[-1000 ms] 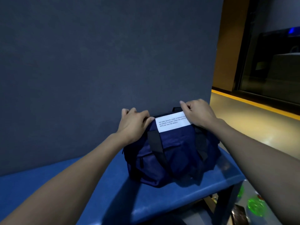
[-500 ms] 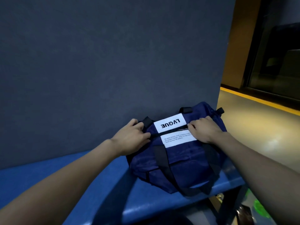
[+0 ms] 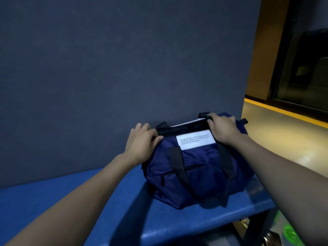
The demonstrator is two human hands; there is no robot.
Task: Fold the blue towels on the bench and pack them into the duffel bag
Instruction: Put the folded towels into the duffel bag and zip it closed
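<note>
a person's two bare arms reach forward from the bottom edge toward a navy bag [image 3: 193, 173] that sits on a blue bench [image 3: 74, 196]. the bag is toward the right end of the bench, its back edge against a dark grey wall [image 3: 124, 59].

the left hand [image 3: 142, 141] lies on the bag's top left corner. its fingers curl over the far edge of the fabric and the thumb presses the near side, so it grips the bag's rim. the right hand [image 3: 222, 128] is on the top right corner, fingers curled round the black band [image 3: 184, 128] that runs along the bag's mouth, gripping it. a thin pale strip shows just behind that band; what it is cannot be told.

a white label [image 3: 195, 142] with small dark print sits on the near side of the bag, just below the band and between the hands. two black straps [image 3: 177, 167] run down the bag's front, one on each side of the label. a short zip shows low on the left of the front.

no towels can be seen; the bag's inside is hidden.

to the right of the wall, a shiny floor [image 3: 287, 135] with a yellow stripe leads to dark glass. under the bench's right end there is a blurred green glow.
</note>
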